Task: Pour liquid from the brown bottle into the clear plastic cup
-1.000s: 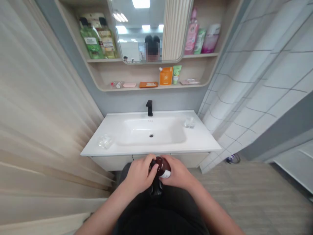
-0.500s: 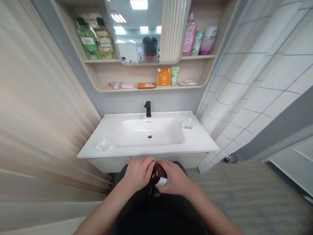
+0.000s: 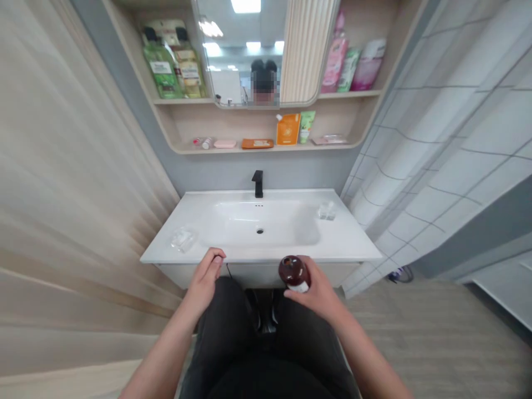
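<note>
My right hand (image 3: 318, 291) is wrapped round a dark brown bottle (image 3: 294, 271) with a white label, held just in front of the counter's front edge. The bottle's top tips towards the sink, and what looks like an uncapped mouth shows on it. To the left, apart from the bottle, my left hand (image 3: 205, 277) is closed, its fingertips pinched together close to the counter edge. Something small and dark may be between those fingers, but I cannot make it out. Behind the hands lies the white sink (image 3: 260, 244) with a black faucet (image 3: 258, 184).
Clear plastic or glass pieces (image 3: 183, 239) lie on the counter's left, with a clear holder (image 3: 326, 210) on the right. Above, a shelf carries an orange pouch (image 3: 288, 129), a green tube (image 3: 306, 126) and several bottles. A beige curtain (image 3: 83, 194) hangs left, a white checked one (image 3: 415, 138) right.
My hands have parted: the left moved left, away from the bottle. My right hand carried the bottle right and slightly up. The view has shifted a little.
</note>
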`<control>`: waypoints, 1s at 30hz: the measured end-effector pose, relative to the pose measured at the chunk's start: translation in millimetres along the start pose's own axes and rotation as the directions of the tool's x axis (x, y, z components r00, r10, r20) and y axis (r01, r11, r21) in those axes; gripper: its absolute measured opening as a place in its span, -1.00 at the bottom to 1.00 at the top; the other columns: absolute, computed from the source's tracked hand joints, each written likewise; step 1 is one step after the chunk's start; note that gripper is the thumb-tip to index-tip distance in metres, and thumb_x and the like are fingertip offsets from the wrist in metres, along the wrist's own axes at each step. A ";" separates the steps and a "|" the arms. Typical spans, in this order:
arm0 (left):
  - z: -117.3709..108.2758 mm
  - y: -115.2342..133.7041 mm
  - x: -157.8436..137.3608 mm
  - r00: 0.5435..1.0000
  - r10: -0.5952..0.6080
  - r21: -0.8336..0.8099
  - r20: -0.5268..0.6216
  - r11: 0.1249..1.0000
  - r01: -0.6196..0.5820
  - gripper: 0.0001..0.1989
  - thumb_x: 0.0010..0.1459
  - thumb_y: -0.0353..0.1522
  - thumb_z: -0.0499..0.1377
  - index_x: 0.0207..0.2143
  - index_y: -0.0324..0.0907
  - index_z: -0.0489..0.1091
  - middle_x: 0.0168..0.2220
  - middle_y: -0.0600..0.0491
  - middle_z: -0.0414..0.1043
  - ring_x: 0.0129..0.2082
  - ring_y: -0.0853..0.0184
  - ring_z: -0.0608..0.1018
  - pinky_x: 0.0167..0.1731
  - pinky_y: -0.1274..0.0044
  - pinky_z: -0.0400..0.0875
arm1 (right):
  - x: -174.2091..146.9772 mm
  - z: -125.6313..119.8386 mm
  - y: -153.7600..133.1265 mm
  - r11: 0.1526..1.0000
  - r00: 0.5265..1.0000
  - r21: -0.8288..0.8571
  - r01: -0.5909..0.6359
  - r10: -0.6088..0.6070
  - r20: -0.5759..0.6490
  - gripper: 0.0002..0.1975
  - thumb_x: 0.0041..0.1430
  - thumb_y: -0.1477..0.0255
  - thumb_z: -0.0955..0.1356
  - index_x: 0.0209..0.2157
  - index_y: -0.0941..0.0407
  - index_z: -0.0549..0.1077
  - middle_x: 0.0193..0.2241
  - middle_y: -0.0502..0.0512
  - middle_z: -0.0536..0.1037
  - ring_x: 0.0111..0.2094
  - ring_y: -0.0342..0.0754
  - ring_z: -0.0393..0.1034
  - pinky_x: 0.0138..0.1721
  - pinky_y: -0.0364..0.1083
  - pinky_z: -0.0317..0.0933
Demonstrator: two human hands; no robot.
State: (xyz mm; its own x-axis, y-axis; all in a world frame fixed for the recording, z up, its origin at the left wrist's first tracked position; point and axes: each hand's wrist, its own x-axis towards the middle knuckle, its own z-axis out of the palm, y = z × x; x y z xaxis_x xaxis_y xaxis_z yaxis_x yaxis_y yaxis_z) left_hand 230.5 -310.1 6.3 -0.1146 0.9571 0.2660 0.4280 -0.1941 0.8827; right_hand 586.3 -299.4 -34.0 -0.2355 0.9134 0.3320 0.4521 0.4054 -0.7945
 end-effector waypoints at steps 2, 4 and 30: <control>-32.4 -26.8 6.1 0.991 -0.027 -0.028 -0.131 0.999 0.024 -0.71 0.44 -0.08 0.14 -0.09 -0.07 0.49 -0.34 0.10 0.46 -0.35 0.29 0.50 -0.26 0.47 0.44 | 2.5 -16.1 23.6 0.999 0.991 0.025 -0.048 0.051 -0.127 -0.18 0.04 0.09 0.66 0.25 0.07 0.43 0.15 0.30 0.60 0.15 0.32 0.55 0.24 0.25 0.41; -69.8 -56.3 11.8 0.955 -0.052 -0.033 -0.292 0.998 0.044 -0.69 0.30 -0.08 0.29 -0.09 -0.09 0.52 -0.20 0.03 0.58 -0.21 0.24 0.59 -0.12 0.43 0.52 | 5.6 -34.4 45.6 0.990 0.961 0.042 -0.134 0.140 -0.237 -0.17 0.02 0.05 0.65 0.23 0.09 0.45 0.09 0.29 0.64 0.08 0.30 0.58 0.20 0.24 0.43; -153.8 -225.7 105.6 0.906 -0.127 0.367 -0.404 0.885 0.288 -0.25 0.07 -0.30 0.34 0.35 -0.13 0.37 0.37 -0.17 0.41 0.28 -0.05 0.53 0.34 0.17 0.44 | 41.4 -88.8 117.6 0.952 0.762 0.196 -0.236 0.306 -0.571 -0.08 -0.23 0.06 0.70 0.17 0.08 0.50 -0.04 0.18 0.67 0.01 0.25 0.59 0.12 0.26 0.46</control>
State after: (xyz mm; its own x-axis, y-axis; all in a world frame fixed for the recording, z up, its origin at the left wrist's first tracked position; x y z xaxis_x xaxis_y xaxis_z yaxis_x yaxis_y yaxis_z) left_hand -16.1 -198.4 -105.3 -0.5201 0.8051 0.2850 0.6746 0.1826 0.7153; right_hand 706.1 -210.6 -68.6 0.4503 0.8411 0.2996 0.3176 0.1627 -0.9342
